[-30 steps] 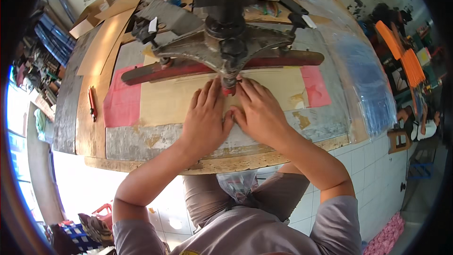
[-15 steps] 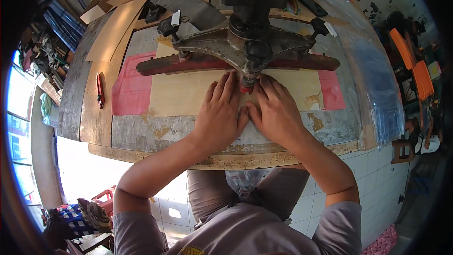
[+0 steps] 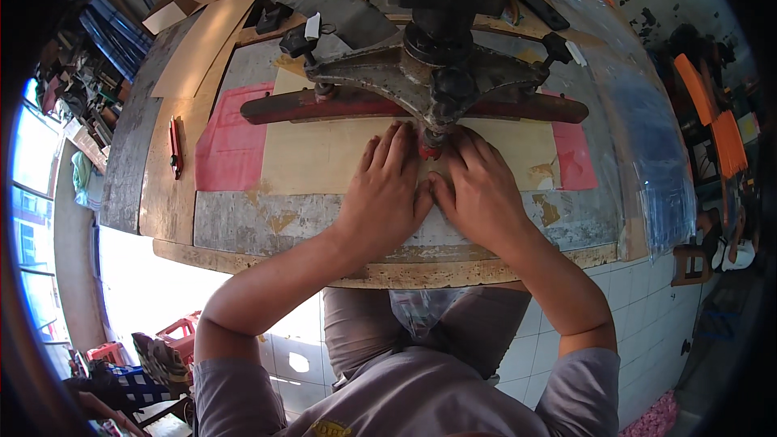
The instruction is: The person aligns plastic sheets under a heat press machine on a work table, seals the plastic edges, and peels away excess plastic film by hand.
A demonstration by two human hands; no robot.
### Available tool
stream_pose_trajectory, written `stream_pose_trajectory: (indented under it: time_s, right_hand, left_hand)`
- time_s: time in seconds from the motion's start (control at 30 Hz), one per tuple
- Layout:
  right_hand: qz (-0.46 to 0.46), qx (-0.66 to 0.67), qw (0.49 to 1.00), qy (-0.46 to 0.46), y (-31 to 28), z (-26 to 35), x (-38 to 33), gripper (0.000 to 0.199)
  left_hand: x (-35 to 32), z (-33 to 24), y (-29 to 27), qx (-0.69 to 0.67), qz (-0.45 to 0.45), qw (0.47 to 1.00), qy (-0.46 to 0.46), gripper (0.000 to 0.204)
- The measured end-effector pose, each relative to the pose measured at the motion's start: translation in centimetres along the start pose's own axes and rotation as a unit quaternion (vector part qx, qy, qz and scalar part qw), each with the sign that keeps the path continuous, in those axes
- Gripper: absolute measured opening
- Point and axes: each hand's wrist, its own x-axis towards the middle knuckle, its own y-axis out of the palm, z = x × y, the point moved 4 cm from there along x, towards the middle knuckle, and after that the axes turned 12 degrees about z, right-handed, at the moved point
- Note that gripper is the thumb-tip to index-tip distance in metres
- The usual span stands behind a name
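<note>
Pale yellow sheet (image 3: 316, 158) lies flat on the grey work plate (image 3: 235, 218), partly beneath the red press bar (image 3: 364, 105) — long axis running left to right, roughly parallel to the bar, short ends toward the pink pieces (image 3: 231, 150) at either side, near long edge facing the person. Left hand (image 3: 382, 182) and right hand (image 3: 479, 182) rest palm-down on its middle, fingers extended away from the body and held fairly close together, thumbs angled inward with tips just beside each other — fingertip contact with the bar cannot be told.
</note>
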Motion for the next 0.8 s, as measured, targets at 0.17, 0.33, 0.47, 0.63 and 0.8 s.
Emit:
stream_pose_trajectory:
  time_s: [0.17, 0.33, 0.47, 0.63, 0.8]
  right_hand:
    - [0.002, 0.004, 1.0, 0.001, -0.15, 0.07, -0.01, 0.056]
    - [-0.001, 0.0, 1.0, -0.001, 0.0, 0.06, -0.07, 0.055]
    - [0.003, 0.002, 1.0, 0.002, 0.19, -0.09, -0.11, 0.054]
    - [-0.004, 0.02, 1.0, 0.002, 0.24, -0.16, -0.13, 0.053]
    - [0.004, 0.017, 1.0, 0.002, 0.19, -0.04, -0.04, 0.053]
  left_hand:
    - [0.05, 0.0, 0.04, 0.002, -0.005, 1.0, -0.003, 0.052]
    - [-0.04, -0.02, -0.08, 0.003, -0.012, 1.0, 0.0, 0.052]
    - [0.05, -0.08, -0.15, 0.0, -0.007, 1.0, 0.003, 0.052]
    - [0.02, -0.17, -0.37, 0.003, -0.013, 1.0, 0.003, 0.051]
    - [-0.06, -0.08, -0.1, -0.005, -0.003, 1.0, 0.001, 0.058]
